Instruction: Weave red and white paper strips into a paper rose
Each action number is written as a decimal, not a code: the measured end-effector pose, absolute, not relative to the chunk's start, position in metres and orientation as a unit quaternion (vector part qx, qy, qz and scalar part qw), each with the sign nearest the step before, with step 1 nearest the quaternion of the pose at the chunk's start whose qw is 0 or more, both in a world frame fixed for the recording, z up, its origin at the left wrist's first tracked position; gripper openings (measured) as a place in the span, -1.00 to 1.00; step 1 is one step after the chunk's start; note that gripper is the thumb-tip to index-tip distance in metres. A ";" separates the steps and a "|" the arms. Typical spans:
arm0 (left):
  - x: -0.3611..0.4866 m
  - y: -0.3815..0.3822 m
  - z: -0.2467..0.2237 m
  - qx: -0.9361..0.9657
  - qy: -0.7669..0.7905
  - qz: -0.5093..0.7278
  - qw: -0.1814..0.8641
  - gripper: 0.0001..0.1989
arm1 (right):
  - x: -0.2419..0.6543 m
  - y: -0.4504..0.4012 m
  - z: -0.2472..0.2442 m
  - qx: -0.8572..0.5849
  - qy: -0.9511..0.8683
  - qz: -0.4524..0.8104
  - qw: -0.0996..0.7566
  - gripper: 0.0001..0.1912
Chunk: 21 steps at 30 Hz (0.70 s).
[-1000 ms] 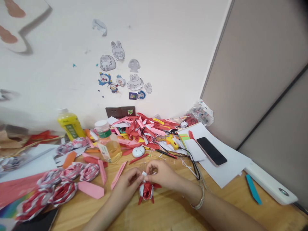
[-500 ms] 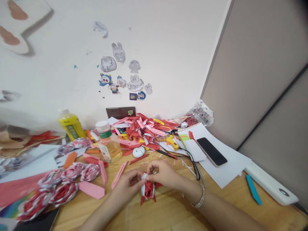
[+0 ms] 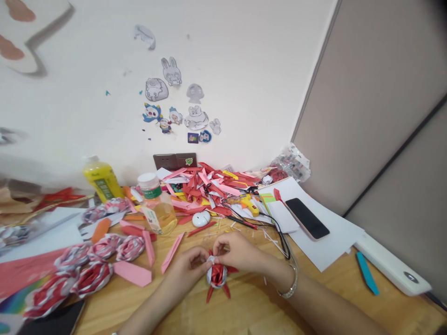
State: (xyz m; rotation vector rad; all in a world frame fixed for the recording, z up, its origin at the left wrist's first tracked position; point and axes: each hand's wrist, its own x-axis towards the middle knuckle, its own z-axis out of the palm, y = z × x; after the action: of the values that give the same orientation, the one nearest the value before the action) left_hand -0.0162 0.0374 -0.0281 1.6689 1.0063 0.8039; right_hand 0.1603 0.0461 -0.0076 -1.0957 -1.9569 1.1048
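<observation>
A small red and white folded-paper piece [image 3: 217, 276] with pointed red tips hangs between my hands, above the wooden table [image 3: 258, 307]. On its left side my left hand [image 3: 190, 266] pinches the white top part between thumb and fingers. My right hand [image 3: 232, 251] pinches the same top part from the right. Both sets of fingertips nearly meet and cover part of the white paper. Several finished pink, red and white paper rosettes [image 3: 93, 278] lie at the left.
Folded strips [image 3: 209, 186] are heaped at the back, beside a yellow glue gun [image 3: 249, 204]. Two bottles [image 3: 157, 204] stand back left. A phone [image 3: 307, 218] rests on white paper at right, near a white device [image 3: 394, 267] and a teal tool [image 3: 367, 273]. A white case [image 3: 201, 218] lies behind my hands.
The red and white piece has turned slightly, and its lower red tips now show longer and more spread. Both hands keep their pinch in nearly the same place. The view has shifted a little.
</observation>
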 end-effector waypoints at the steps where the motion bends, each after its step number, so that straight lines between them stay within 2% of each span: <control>1: -0.016 0.037 -0.027 0.687 0.417 0.334 0.493 -0.82 | 0.160 0.046 -0.008 -0.416 -0.747 0.411 0.315 -0.90; 9: -0.011 0.033 -0.019 0.663 0.452 0.356 0.478 -0.79 | 0.159 0.042 -0.004 -0.430 -0.792 0.318 0.295 -0.90; 14: -0.011 0.034 -0.020 0.648 0.441 0.344 0.517 -0.80 | 0.162 0.044 -0.004 -0.424 -0.775 0.378 0.279 -0.93; 18: -0.011 0.033 -0.019 0.637 0.442 0.346 0.528 -0.80 | 0.163 0.043 -0.001 -0.437 -0.767 0.379 0.276 -0.98; 21: -0.010 0.031 -0.018 0.639 0.444 0.343 0.526 -0.79 | 0.161 0.039 0.001 -0.451 -0.762 0.374 0.275 -0.95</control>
State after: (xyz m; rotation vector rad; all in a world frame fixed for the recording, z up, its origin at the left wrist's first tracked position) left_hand -0.0099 0.0314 -0.0176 1.5289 1.0626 0.8194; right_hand 0.1610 0.0395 0.0011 -1.2123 -2.0489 1.0044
